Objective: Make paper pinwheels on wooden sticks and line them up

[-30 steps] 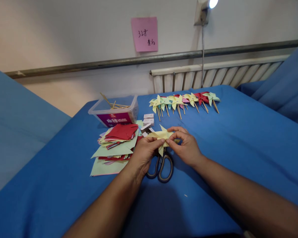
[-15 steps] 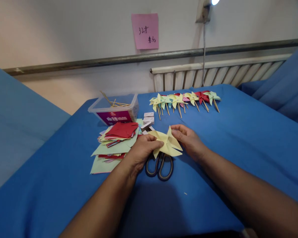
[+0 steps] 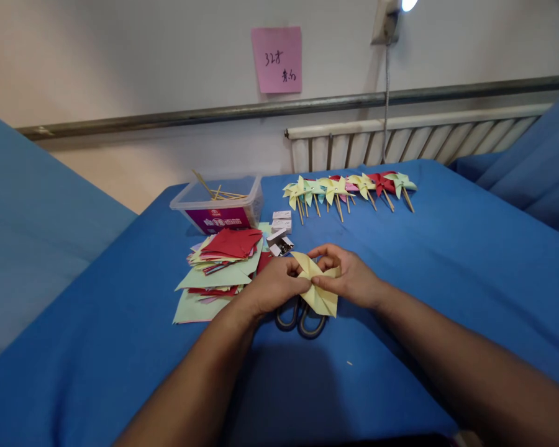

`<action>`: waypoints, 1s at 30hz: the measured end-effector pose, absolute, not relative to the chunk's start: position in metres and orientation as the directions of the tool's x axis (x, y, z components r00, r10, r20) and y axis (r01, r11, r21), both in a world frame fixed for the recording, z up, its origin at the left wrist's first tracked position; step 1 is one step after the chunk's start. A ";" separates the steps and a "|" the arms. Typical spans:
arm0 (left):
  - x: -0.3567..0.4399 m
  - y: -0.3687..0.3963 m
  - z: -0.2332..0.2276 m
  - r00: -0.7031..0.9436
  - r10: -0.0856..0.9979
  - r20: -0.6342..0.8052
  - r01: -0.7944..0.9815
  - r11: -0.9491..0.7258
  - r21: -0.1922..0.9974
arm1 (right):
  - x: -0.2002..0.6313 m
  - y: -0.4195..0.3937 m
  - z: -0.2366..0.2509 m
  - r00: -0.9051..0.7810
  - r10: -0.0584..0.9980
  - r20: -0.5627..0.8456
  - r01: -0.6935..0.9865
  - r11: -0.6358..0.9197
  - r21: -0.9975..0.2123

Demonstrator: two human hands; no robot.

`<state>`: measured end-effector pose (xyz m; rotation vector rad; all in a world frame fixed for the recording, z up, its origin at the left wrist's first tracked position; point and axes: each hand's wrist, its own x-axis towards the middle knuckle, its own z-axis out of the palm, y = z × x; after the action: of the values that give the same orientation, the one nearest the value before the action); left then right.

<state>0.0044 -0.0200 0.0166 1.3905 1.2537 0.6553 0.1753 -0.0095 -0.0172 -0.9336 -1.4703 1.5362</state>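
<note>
A pale yellow paper pinwheel (image 3: 320, 300), partly folded, is held in the air between both hands. My left hand (image 3: 276, 284) pinches it from the left, thumb near its middle. From the right, my right hand (image 3: 347, 276) grips it, with the thumb pressed at the centre and the fingers behind. Below the paper lies a pair of scissors (image 3: 313, 328); its dark handle loops show and its blades are hidden. Just beyond my left hand sits an open small box (image 3: 279, 242) with small shiny pieces in it.
Stacked coloured paper squares (image 3: 233, 243) lie on the left. Behind them stands a clear plastic tub (image 3: 256, 202) with wooden sticks. Small white boxes (image 3: 282, 221) are beside it. Several finished pinwheels (image 3: 335, 189) lie along the back of the blue-covered table (image 3: 447, 261).
My right hand has moved left and inward, from a corner of the yellow paper to its middle. The paper has turned, and its right-hand part is now folded in under my fingers.
</note>
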 end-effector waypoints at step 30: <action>0.034 -0.022 -0.008 0.051 0.945 -0.324 -0.493 0.306 0.815 | 0.155 -0.011 -0.028 0.059 0.998 -0.001 -0.371 0.021 -0.929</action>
<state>0.0342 -0.0218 -0.0081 0.5770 0.9886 1.1913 0.1547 -0.0106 -0.0282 -0.9460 -0.8895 1.3157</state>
